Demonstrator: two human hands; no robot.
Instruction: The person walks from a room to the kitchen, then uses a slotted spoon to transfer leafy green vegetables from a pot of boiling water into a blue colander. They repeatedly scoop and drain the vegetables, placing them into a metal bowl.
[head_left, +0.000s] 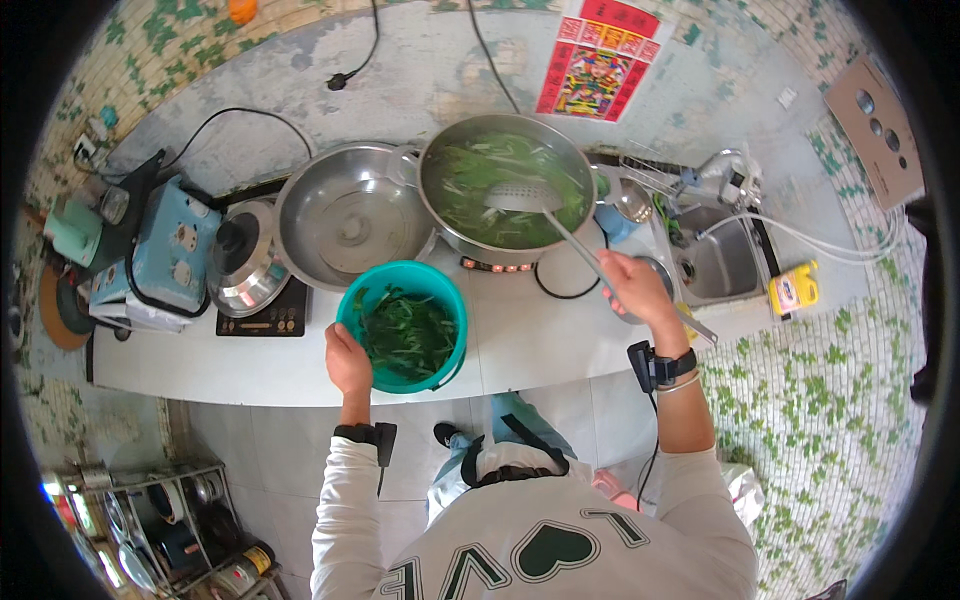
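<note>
My left hand (349, 362) grips the near left side of a teal plastic bucket (454, 300) holding dark green leafy vegetables (409, 330). My right hand (636, 286) is closed around the long metal handle of a slotted skimmer (525, 197). The skimmer's perforated head rests in a large stainless steel pot (480, 246), among green vegetables (495, 154) in greenish liquid. The pot sits on a cooker with a lit control panel (498, 265). The bucket stands in front and to the left of the pot, near the counter's front edge.
A wide steel pan (352, 176) adjoins the pot, left of it. Beyond are a lidded pot (247, 277), an induction cooker (262, 319) and a blue patterned bag (176, 232). The sink (724, 259) and a yellow bottle (793, 289) lie right. A black cable (559, 292) loops on the counter.
</note>
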